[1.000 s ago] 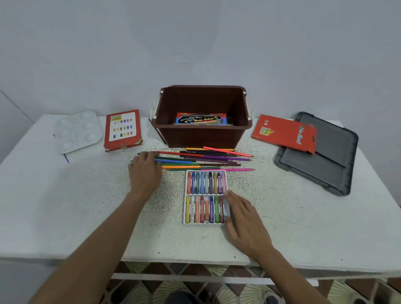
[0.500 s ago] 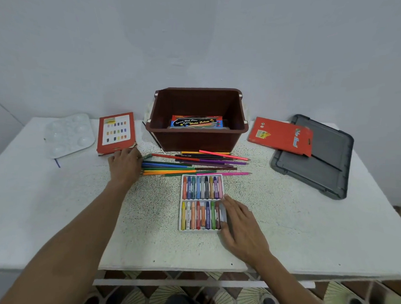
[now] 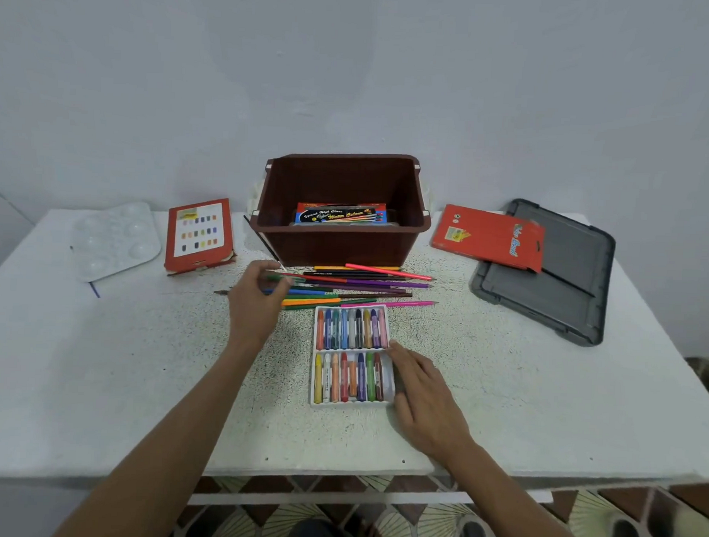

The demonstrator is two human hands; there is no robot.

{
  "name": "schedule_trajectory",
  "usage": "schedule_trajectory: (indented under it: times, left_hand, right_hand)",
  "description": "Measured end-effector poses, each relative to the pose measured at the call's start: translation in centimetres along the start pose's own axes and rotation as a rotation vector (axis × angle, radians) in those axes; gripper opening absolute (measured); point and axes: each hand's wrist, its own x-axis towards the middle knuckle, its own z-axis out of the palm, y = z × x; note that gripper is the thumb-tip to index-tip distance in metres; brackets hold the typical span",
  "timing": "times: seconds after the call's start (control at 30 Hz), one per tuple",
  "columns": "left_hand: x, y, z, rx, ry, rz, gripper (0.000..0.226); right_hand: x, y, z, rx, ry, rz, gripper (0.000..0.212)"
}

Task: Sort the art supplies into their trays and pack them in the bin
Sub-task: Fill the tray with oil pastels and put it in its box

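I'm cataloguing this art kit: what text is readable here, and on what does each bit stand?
"Special High Class": blue box in the brown bin.
"Water Colour": yellow script on the same box; its ending is unclear.
Orange packet on the grey lid: yellow script, too blurred to read.
Red box: label too small.
Crayons and pencils: print too small.
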Motion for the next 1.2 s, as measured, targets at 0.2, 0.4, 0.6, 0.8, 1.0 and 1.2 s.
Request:
schedule_trajectory:
  times: [0.2,0.4,0.6,0.8,1.0,1.2]
  left_hand:
    - [-4.6,2.3,1.9,-0.208,-0.181,-0.053,0.024]
    - [-7.6,2.8,3.2,-0.187,-0.399,0.020,0.018]
    - [-9.1,3.7,3.6,-0.195,-0.541,-0.002,0.028]
    - [-8.8,3.7,3.8,-0.010,-0.659,0.061,0.029]
    - [-8.2,3.6,4.1,0.200,-0.753,0.163,0.028]
    - [-8.7,2.6,5.4,0.442,-0.716,0.326,0.032]
  right_hand:
    - [-0.1,0.1,0.3,0.008,0.000,0.023,0.061]
    - [-0.1,0.1,0.6,-0.035,0.021,0.012,0.052]
    - [-0.1,0.2,0.9,-0.066,0.016,0.030,0.054]
    - [-0.1,0.3,0.9,-0.077,0.005,0.024,0.053]
    - [0.0,0.2,0.9,-0.065,0.006,0.023,0.053]
    - [0.0,0.2,1.0,-0.072,0.017,-0.001,0.052]
